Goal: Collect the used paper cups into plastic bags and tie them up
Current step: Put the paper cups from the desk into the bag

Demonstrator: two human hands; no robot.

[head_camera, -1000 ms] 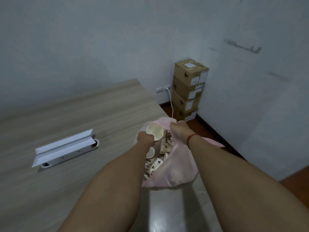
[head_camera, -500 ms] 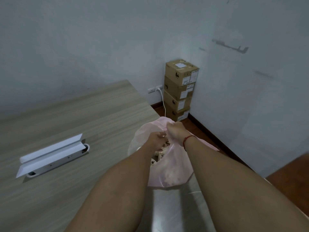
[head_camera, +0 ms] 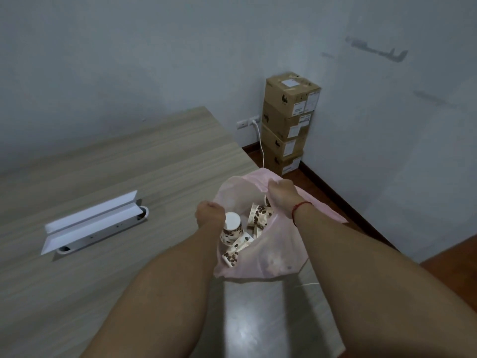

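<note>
A white flap box (head_camera: pixel 95 223) sits in the surface (head_camera: pixel 129 161) at 9 o'clock, with lots of bare wood around it. The left hand (head_camera: pixel 209 213) is curled tight on the left rim of the pink bag (head_camera: pixel 271 254). The bag's mouth gapes wide, close to the surface's right edge. Paper cups (head_camera: pixel 233 228) with brown spots lie tipped inside it. The right hand (head_camera: pixel 282 197) grips the bag's far rim, at its 12 o'clock. Brown boxes (head_camera: pixel 289 120) stand stacked in the corner at 1 o'clock, well apart from the bag.
</note>
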